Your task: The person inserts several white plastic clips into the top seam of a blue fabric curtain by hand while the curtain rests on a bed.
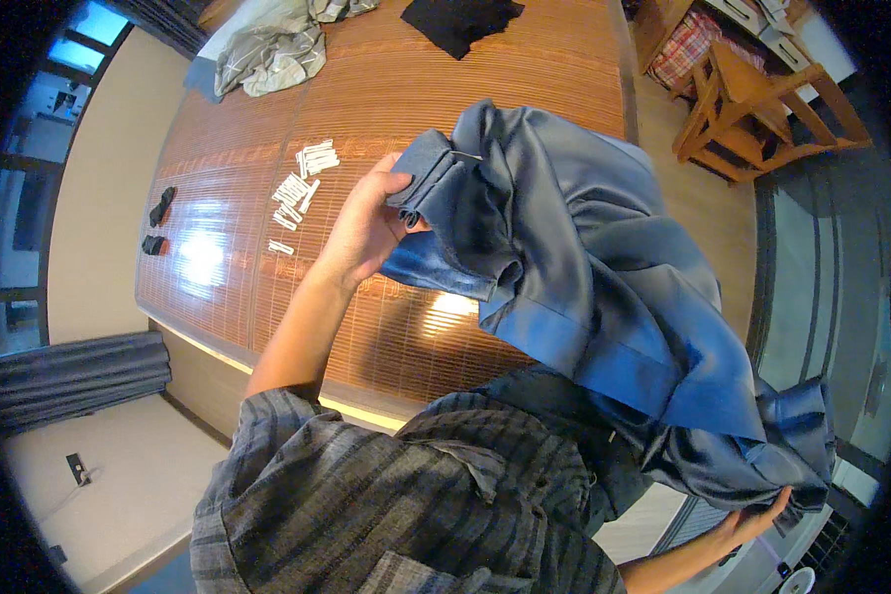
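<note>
A blue-grey satin curtain is stretched between my hands in loose folds. My left hand pinches its pleated heading, thumb on top and most fingers hidden behind the cloth. A thin metal pin or hook sticks out beside those pleats. At the far lower right, my right hand holds up the other end of the curtain, its fingers partly covered by the fabric. Several white curtain hooks lie in loose groups on the bamboo mat, left of my left hand.
A crumpled grey patterned cover and a black cloth lie toward the mat's far side. Two small dark bundles, perhaps socks, rest near its left edge. A wooden chair stands at the upper right, near a desk with drawers.
</note>
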{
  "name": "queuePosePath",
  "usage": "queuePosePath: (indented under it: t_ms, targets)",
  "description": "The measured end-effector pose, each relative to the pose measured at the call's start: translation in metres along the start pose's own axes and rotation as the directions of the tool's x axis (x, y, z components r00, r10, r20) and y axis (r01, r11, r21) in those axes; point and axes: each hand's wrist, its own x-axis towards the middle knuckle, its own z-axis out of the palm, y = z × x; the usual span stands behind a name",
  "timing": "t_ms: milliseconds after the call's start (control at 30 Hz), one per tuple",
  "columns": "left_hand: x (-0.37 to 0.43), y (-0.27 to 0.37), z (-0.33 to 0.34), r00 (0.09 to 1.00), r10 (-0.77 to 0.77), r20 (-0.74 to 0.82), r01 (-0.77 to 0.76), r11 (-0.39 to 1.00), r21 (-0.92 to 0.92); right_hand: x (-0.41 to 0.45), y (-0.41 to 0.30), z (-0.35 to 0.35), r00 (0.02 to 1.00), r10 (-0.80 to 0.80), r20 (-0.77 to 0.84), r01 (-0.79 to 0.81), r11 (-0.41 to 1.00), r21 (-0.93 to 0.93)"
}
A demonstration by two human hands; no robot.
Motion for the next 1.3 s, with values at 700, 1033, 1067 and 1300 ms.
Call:
queuePosePath:
  t_ms: [700, 1033, 1067, 1300]
  targets:
    - [0.039, -0.131, -0.196, 0.926, 0.379, -0.002, -0.16, 0.396, 0.904, -0.023, 0.0, 0.034, 0.969, 0.248, 0.018, -0.248, 0.961, 0.119]
    - [0.074, -0.071, -0.194, 0.696, 0.653, -0.299, -0.191, 0.569, 0.8, -0.028, -0.006, 0.038, 0.962, 0.273, 0.014, -0.273, 0.959, 0.082]
    - [0.068, -0.065, -0.169, 0.69, 0.718, -0.09, -0.258, 0.361, 0.896, -0.031, -0.007, 0.038, 0.96, 0.28, -0.024, -0.276, 0.955, 0.109]
    - [0.075, -0.127, -0.077, 0.759, -0.109, 0.642, -0.609, -0.468, 0.64, -0.023, -0.005, 0.033, 0.955, 0.296, 0.006, -0.296, 0.952, 0.083]
